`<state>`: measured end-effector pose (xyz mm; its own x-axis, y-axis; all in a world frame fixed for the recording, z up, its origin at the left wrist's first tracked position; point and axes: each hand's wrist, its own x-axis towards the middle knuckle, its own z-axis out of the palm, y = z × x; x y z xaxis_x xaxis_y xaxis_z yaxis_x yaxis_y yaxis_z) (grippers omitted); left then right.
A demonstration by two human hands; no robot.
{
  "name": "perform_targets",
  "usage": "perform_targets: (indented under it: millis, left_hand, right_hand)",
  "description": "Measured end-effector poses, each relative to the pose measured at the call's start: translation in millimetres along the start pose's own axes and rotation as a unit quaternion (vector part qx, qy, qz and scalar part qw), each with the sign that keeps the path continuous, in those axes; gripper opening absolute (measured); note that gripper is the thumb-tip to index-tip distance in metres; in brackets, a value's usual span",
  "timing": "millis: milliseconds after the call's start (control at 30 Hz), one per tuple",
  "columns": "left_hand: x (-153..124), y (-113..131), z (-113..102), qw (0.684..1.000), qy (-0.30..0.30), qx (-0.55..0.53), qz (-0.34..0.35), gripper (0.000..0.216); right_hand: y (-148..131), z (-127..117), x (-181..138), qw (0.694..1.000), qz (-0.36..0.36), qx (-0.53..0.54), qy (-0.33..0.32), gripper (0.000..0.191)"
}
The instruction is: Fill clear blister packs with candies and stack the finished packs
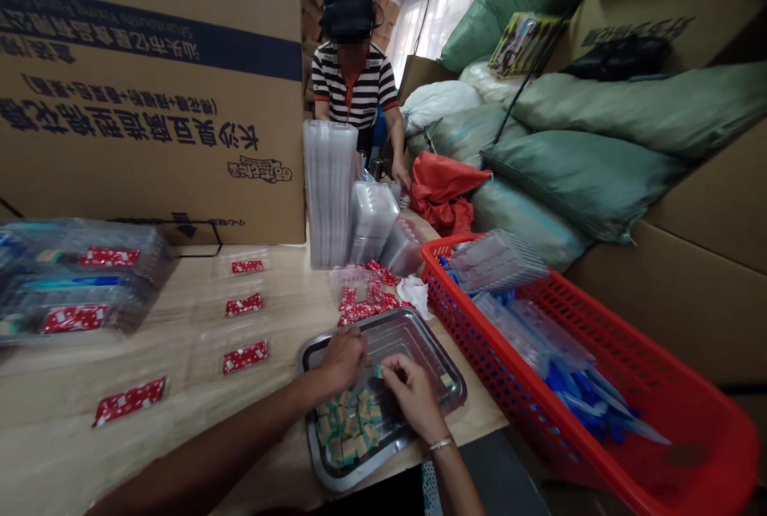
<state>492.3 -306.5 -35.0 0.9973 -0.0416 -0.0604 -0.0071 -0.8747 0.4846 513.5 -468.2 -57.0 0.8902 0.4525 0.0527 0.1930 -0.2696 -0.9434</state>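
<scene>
A metal tray point(413, 332) lies near the table's front edge, with a heap of small green-and-yellow blocks point(351, 428) at its near left. Over the tray, my right hand point(413, 396) pinches one small block point(379, 371) between thumb and finger. Just left of it is my left hand point(346, 358), its fingers curled down and closed; what they hold, if anything, is hidden. A single block point(447, 380) lies apart at the tray's right side. Behind the tray are red patterned packets point(368, 300) in a loose pile.
Red packets point(245, 356) lie in clear plastic trays at left, near filled clear packs point(77, 284). Stacked clear trays point(329, 196) stand beside a large carton point(149, 101). A red basket point(599, 348) holds blue items. Across the table, a person point(356, 85) works; sacks point(587, 172) are piled right.
</scene>
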Motion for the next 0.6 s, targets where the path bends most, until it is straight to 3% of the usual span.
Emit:
perform_targets:
  millis: [133,300,467,600]
  left_hand:
    - [-4.3,-2.6,-0.3,0.999,0.003,-0.042,0.017,0.012]
    - [-0.8,-12.4,11.2,0.986,0.03,-0.166,0.005,0.015]
    - [0.3,-13.3,23.8,0.936,0.076,-0.341,-0.051,0.019]
    - [-9.8,-4.6,18.6,0.889,0.079,-0.446,-0.064,0.021]
  right_hand:
    - [5.5,13.5,8.1,0.997,0.039,0.062,0.02,0.027]
    - [1.1,11.3,6.2,0.989,0.076,0.126,0.023,0.032]
    - [-12.0,14.3,0.0,0.941,0.171,0.282,0.071,0.044]
    - [-18.1,23.6,-2.3,0.934,0.155,0.311,0.086,0.043]
